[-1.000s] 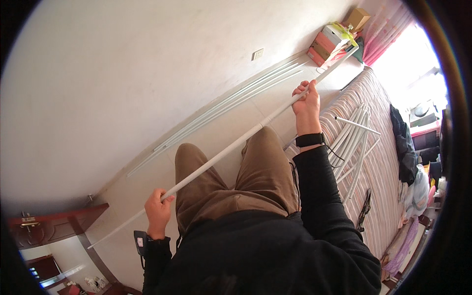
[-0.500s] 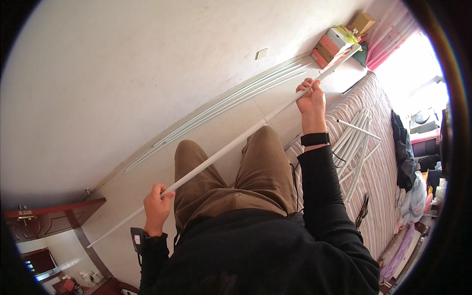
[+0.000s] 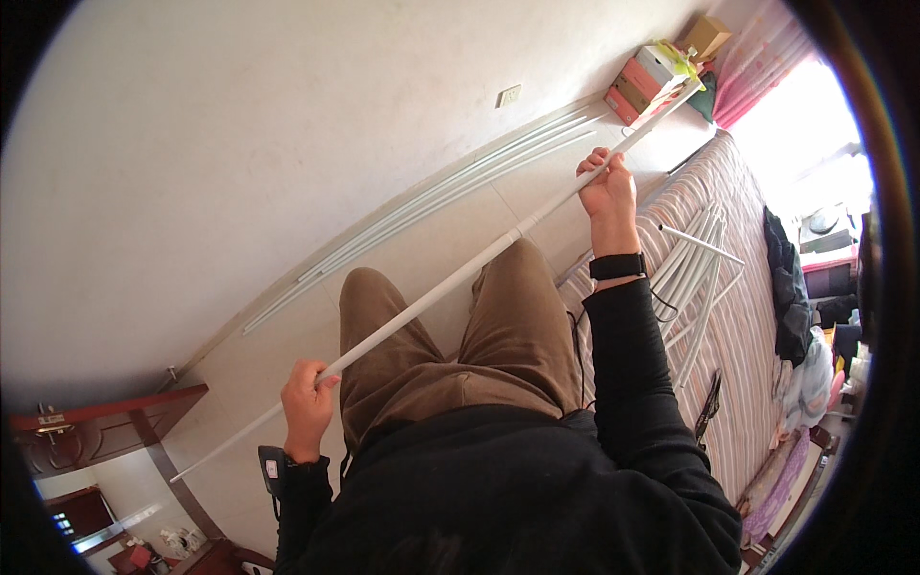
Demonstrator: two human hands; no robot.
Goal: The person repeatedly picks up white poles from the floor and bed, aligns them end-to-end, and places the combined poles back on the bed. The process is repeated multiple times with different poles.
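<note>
A long white pole (image 3: 422, 305) runs slantwise across my lap, from the lower left up to the far right. My left hand (image 3: 307, 407) is closed around its lower part, beside my left thigh. Farther up, past my right knee, my right hand (image 3: 608, 184) grips the same pole with the palm turned up and fingers curled over it. A joint or step in thickness shows on the pole near my right knee. Its upper end reaches in front of the stacked boxes, and its thin lower end points toward the wooden door.
Several white poles (image 3: 422, 211) lie on the floor along the wall. More white tubes (image 3: 692, 268) rest on the striped bed (image 3: 733, 383) at my right. Boxes (image 3: 644, 88) are stacked in the far corner by a pink curtain (image 3: 757, 72). A brown door (image 3: 105, 429) stands at left.
Both hands keep their hold on the pole, which has barely moved. The view has shifted very slightly.
</note>
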